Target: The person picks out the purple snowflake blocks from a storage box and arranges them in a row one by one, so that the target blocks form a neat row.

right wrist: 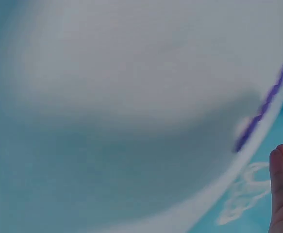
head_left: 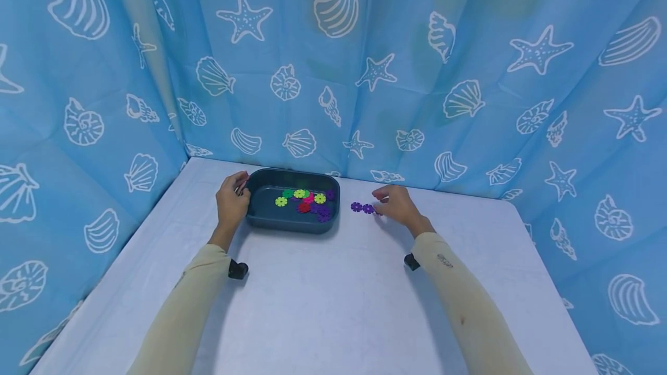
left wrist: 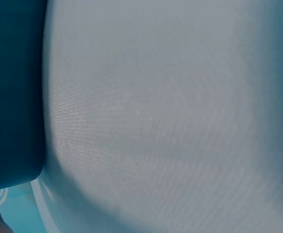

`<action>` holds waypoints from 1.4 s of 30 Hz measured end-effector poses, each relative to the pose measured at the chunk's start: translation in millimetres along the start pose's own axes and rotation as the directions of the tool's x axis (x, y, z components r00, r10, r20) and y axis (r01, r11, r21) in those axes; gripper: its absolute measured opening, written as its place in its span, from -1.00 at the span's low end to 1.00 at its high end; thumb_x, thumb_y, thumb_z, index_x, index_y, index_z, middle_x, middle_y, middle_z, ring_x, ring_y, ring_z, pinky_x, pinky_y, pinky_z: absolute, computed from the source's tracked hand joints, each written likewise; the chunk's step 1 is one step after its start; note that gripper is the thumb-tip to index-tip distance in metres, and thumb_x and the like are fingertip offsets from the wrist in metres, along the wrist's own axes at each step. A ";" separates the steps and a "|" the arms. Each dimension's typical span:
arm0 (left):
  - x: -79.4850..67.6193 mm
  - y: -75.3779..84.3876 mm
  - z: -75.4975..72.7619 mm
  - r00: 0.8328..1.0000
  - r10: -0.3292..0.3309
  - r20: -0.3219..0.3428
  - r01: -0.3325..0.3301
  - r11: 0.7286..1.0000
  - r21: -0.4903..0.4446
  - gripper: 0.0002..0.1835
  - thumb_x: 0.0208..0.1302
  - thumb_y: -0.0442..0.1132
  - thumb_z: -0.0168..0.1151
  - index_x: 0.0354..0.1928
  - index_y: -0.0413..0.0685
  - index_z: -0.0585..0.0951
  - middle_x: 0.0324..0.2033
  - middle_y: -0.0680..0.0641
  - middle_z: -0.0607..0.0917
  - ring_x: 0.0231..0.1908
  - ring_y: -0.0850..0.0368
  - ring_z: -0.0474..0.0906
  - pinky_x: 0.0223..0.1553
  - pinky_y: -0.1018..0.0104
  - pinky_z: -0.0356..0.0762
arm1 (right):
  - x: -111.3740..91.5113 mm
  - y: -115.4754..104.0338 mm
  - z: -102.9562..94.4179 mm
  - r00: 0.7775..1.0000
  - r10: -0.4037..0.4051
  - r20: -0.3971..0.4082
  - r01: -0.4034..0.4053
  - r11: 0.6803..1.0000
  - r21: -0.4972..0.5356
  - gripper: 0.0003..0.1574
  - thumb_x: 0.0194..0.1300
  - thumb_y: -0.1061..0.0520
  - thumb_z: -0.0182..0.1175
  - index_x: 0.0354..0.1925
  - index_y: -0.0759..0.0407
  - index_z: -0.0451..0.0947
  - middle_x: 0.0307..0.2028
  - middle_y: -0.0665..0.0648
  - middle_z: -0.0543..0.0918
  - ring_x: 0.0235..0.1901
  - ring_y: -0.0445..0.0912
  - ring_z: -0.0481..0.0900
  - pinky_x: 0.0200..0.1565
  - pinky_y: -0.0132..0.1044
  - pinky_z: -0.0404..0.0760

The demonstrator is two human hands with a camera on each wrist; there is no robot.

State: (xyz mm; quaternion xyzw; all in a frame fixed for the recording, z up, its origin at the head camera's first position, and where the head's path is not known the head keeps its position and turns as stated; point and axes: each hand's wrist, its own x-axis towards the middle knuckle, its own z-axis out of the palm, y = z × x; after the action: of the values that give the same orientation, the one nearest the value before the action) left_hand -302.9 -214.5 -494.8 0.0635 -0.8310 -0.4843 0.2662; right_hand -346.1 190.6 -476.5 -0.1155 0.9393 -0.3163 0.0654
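Observation:
A dark blue-grey tray (head_left: 292,225) stands on the table with several flower-shaped plastic discs in yellow, green, pink, red and purple inside. At its left end my left hand (head_left: 231,203) holds the rim between thumb and fingers. In the left wrist view the tray's side wall (left wrist: 15,97) fills the left edge. To the right of the tray lies a row of joined purple discs (head_left: 367,209), flat on the cloth. My right hand (head_left: 397,205) is over the row's right end, hiding part of it. The right wrist view shows its fingers (right wrist: 280,170) extended, apart from the purple row (right wrist: 260,112).
A white cloth (head_left: 333,294) covers the table. Blue curtains (head_left: 323,109) with a seashell print hang close behind its back edge and along both sides. A black wrist camera (head_left: 238,270) sits under the left forearm, another (head_left: 411,261) under the right.

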 end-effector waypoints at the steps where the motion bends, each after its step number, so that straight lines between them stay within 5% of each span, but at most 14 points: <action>1: 0.2 -0.5 -0.3 1.000 0.002 -0.001 -0.002 1.000 -0.002 -0.57 0.26 -0.56 0.10 0.18 -0.27 0.51 0.08 -0.23 0.55 0.17 -0.04 0.51 0.24 0.27 0.46 | 1.6 -6.5 0.2 1.000 -0.021 -0.009 0.021 1.000 0.000 -0.51 0.24 0.14 0.33 0.15 0.17 0.57 0.05 0.16 0.61 0.06 0.08 0.55 0.05 -0.08 0.67; 8: 1.1 -6.6 0.2 1.000 0.029 -0.008 -0.030 0.999 -0.036 -0.55 0.22 -0.61 0.08 0.17 -0.30 0.51 0.07 -0.25 0.55 0.15 -0.04 0.53 0.21 0.33 0.48 | 15.7 -61.4 11.1 0.975 -0.221 -0.030 0.221 0.975 -0.001 -0.53 0.23 0.17 0.35 0.12 0.19 0.59 0.03 0.18 0.63 0.02 0.05 0.58 0.07 -0.08 0.65; 14: 0.3 -6.4 1.4 1.000 0.020 -0.001 -0.020 0.998 -0.057 -0.55 0.23 -0.61 0.08 0.17 -0.29 0.51 0.07 -0.24 0.54 0.16 -0.03 0.52 0.22 0.35 0.47 | 26.9 -98.4 30.6 0.957 -0.288 0.037 0.287 0.957 0.032 -0.53 0.22 0.23 0.34 0.12 0.19 0.60 0.05 0.19 0.63 0.02 0.04 0.60 0.02 -0.14 0.68; 22: 1.8 -7.2 1.9 1.000 0.010 -0.001 -0.010 0.999 -0.051 -0.55 0.23 -0.60 0.08 0.18 -0.28 0.51 0.08 -0.23 0.54 0.16 -0.02 0.52 0.23 0.37 0.46 | 44.7 -113.5 50.2 0.929 -0.331 0.167 0.341 0.940 -0.029 -0.50 0.19 0.31 0.33 0.12 0.31 0.57 0.03 0.26 0.62 0.03 0.10 0.58 0.07 -0.14 0.65; 27: 3.2 -8.3 1.7 1.000 0.008 -0.003 -0.009 0.999 -0.047 -0.54 0.23 -0.60 0.07 0.18 -0.27 0.51 0.08 -0.23 0.54 0.16 -0.03 0.52 0.22 0.37 0.46 | 52.0 -116.8 53.4 0.920 -0.316 0.233 0.357 0.920 -0.161 -0.51 0.20 0.30 0.33 0.13 0.29 0.58 0.04 0.17 0.63 0.07 0.02 0.56 0.13 -0.15 0.60; 34: 2.5 -6.6 -0.1 1.000 -0.001 -0.003 0.001 0.999 -0.035 -0.55 0.23 -0.60 0.09 0.18 -0.26 0.51 0.09 -0.21 0.55 0.17 -0.01 0.52 0.22 0.37 0.47 | 62.0 -119.5 56.5 0.885 -0.335 0.324 0.446 0.808 -0.385 -0.51 0.16 0.37 0.29 0.10 0.22 0.62 0.02 0.12 0.66 0.08 -0.04 0.54 0.22 -0.19 0.52; 42: 3.0 -7.5 -1.1 1.000 0.012 -0.003 -0.012 0.999 -0.047 -0.56 0.24 -0.60 0.11 0.16 -0.26 0.53 0.07 -0.21 0.56 0.15 0.00 0.52 0.21 0.38 0.47 | 63.8 -135.7 60.6 0.861 -0.255 0.439 0.496 0.610 -0.618 -0.74 0.23 0.31 0.29 -0.09 0.15 0.68 -0.20 0.09 0.70 -0.20 -0.07 0.60 0.04 -0.20 0.65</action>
State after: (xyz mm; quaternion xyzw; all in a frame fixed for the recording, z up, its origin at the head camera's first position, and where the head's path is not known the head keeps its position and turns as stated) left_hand -306.1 -220.4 -499.5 0.0528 -0.8193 -0.5021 0.2717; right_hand -372.0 34.1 -444.9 -0.3762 0.9177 0.0882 0.0920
